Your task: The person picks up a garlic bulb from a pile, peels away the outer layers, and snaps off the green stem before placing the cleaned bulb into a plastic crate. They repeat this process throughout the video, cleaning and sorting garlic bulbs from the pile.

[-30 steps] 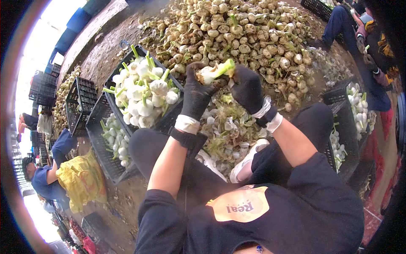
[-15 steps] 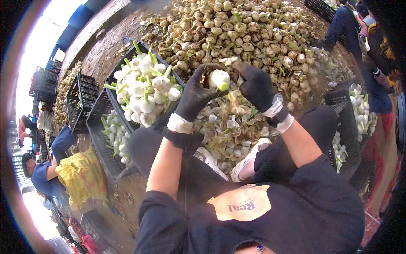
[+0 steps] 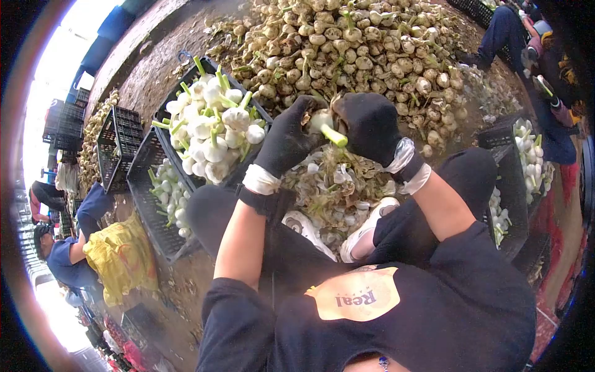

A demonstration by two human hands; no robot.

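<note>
Between my two black-gloved hands is a white garlic bulb (image 3: 320, 119), its cut green stem (image 3: 334, 135) pointing down toward me. My left hand (image 3: 290, 135) is wrapped round the bulb from the left side. On the other side, my right hand (image 3: 370, 126) is closed, its fingertips at the bulb with a bit of brownish dry garlic skin (image 3: 336, 104) by them. The gloves hide much of the bulb. Below the hands, a heap of loose garlic peelings (image 3: 338, 186) lies between my shoes.
A large pile of unpeeled garlic (image 3: 365, 56) rises ahead. Left of me, a black crate (image 3: 176, 180) holds clean white garlic bulbs (image 3: 211, 124); another crate (image 3: 517, 186) with garlic stands at my right. Co-workers sit at far left (image 3: 62, 257) and upper right (image 3: 505, 37).
The bulb has turned, so its green stem now sticks out toward me. My right hand has moved slightly left and closed in against the bulb.
</note>
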